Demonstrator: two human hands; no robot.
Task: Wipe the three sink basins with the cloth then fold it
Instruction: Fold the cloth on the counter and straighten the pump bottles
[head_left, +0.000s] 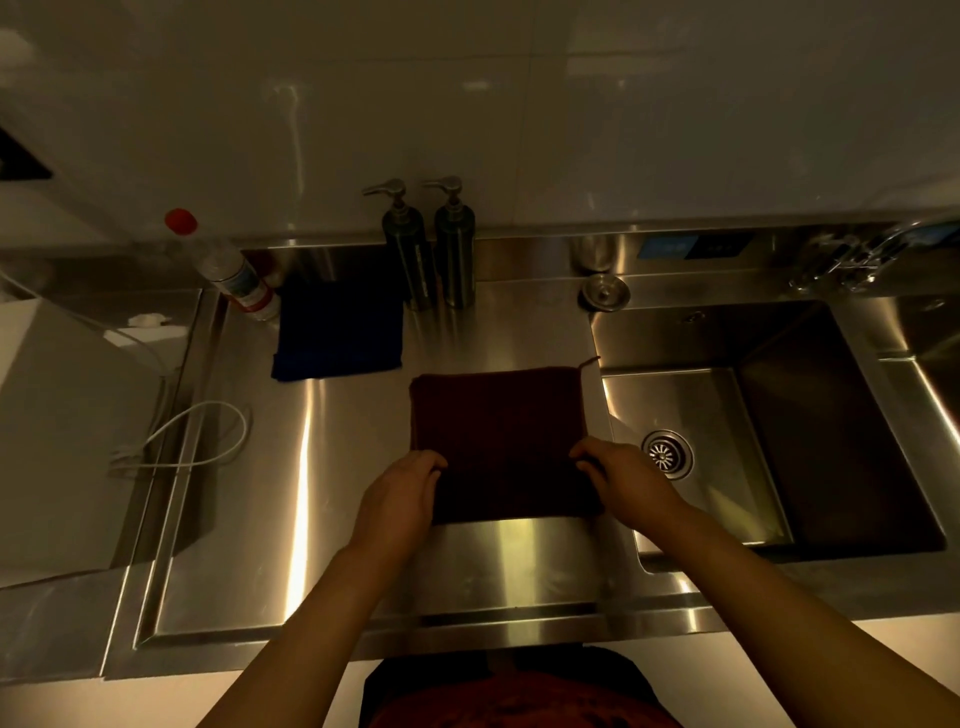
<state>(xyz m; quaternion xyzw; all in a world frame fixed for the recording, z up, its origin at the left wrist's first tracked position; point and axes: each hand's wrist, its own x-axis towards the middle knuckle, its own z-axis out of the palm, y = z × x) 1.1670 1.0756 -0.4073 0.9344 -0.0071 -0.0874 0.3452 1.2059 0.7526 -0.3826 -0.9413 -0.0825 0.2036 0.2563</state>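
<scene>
A dark maroon cloth (501, 436) lies flat on the steel drainboard (332, 519), left of the sink. It looks squared into a rectangle with a small loop at its far right corner. My left hand (402, 493) pinches the cloth's near left edge. My right hand (621, 480) pinches the near right edge. A steel sink basin (727, 395) with a round drain (667, 453) lies to the right; a darker, deeper section (831, 441) adjoins it. Part of another basin (940, 364) shows at the far right edge.
A dark blue cloth (340, 332) lies at the back left. Two pump dispensers (431, 249) stand against the wall, a red-capped bottle (228, 270) to their left. A drain stopper (605, 292) and a tap (841, 260) sit behind the sink. A white cable (197, 436) loops at the left.
</scene>
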